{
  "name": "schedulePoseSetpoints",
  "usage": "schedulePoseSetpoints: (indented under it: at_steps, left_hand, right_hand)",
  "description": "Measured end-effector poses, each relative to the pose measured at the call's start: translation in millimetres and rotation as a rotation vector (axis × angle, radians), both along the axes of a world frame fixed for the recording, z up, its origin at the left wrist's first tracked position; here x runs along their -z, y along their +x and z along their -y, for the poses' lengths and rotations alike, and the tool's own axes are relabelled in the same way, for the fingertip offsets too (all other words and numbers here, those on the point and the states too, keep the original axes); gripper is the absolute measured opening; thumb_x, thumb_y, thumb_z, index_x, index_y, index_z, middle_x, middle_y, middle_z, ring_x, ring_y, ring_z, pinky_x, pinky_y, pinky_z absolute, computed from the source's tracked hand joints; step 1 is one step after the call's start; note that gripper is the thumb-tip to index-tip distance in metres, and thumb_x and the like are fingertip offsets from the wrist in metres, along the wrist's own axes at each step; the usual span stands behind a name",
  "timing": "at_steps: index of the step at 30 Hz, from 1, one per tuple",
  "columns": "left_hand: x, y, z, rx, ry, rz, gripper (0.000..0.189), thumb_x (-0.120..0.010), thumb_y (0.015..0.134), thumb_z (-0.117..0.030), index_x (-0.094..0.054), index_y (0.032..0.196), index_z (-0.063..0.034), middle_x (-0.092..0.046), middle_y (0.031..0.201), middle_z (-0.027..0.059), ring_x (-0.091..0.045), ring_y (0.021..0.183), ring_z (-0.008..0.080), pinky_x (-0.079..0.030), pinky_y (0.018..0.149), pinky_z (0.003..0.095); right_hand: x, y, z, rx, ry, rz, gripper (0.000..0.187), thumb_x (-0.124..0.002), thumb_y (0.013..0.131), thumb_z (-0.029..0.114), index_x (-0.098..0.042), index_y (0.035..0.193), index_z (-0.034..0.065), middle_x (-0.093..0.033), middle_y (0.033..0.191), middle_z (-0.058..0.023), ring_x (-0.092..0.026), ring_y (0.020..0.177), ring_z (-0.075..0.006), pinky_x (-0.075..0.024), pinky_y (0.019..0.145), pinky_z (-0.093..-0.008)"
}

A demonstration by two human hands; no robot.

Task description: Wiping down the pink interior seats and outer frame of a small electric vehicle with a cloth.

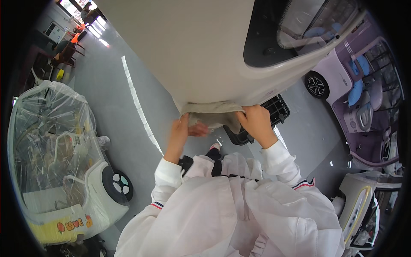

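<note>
A grey-beige cloth (213, 109) is stretched between my two hands, close to the lower edge of a cream vehicle body panel (192, 57). My left hand (184, 130) grips the cloth's left end; its fingers are partly blurred below the fold. At the right end, my right hand (255, 122) pinches the cloth between thumb and fingers. The cloth's lower part hangs loose and sags between the hands. Whether the cloth touches the panel, I cannot tell. Above right, the panel holds a dark-edged window (268, 48).
A black plastic crate (276, 109) stands on the grey floor beyond my right hand. To the left is a small vehicle wrapped in clear film (57, 144). A purple vehicle (337, 72) and a cream vehicle part (356, 205) are at right. A person (86, 13) sits far off, upper left.
</note>
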State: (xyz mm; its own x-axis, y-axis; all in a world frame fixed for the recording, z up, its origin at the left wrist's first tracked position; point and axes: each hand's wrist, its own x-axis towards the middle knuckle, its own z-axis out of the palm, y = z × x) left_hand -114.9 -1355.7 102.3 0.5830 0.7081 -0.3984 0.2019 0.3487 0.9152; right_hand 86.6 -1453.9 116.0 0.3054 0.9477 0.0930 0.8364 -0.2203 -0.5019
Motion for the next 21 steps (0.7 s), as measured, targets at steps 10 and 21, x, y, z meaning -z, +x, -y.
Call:
schedulePoseSetpoints:
  at_steps: [10, 21]
  left_hand:
    - [14.0, 47.8, 17.6, -0.283, 0.299, 0.572, 0.045, -0.021, 0.090, -0.035, -0.039, 0.106, 0.0034, -0.053, 0.090, 0.0130, -0.052, 0.086, 0.0217, -0.039, 0.082, 0.0358]
    - [13.0, 55.5, 6.8, -0.337, 1.494, -0.146, 0.057, -0.048, 0.078, -0.015, -0.020, 0.126, -0.0008, -0.016, 0.126, 0.0241, -0.014, 0.118, 0.0377, -0.015, 0.096, 0.0464]
  right_hand:
    - [1.1, -28.1, -25.8, 0.037, 0.302, -1.302, 0.056, -0.022, 0.089, 0.041, -0.055, 0.076, -0.0024, -0.058, 0.071, -0.0108, -0.056, 0.067, -0.0166, -0.0433, 0.063, -0.0255]
    - [39.1, -50.3, -39.7, 0.130, 0.964, -0.200, 0.027, -0.050, 0.072, 0.010, -0.053, 0.098, 0.0032, -0.039, 0.108, -0.0189, -0.037, 0.097, -0.0359, -0.0278, 0.087, -0.0437]
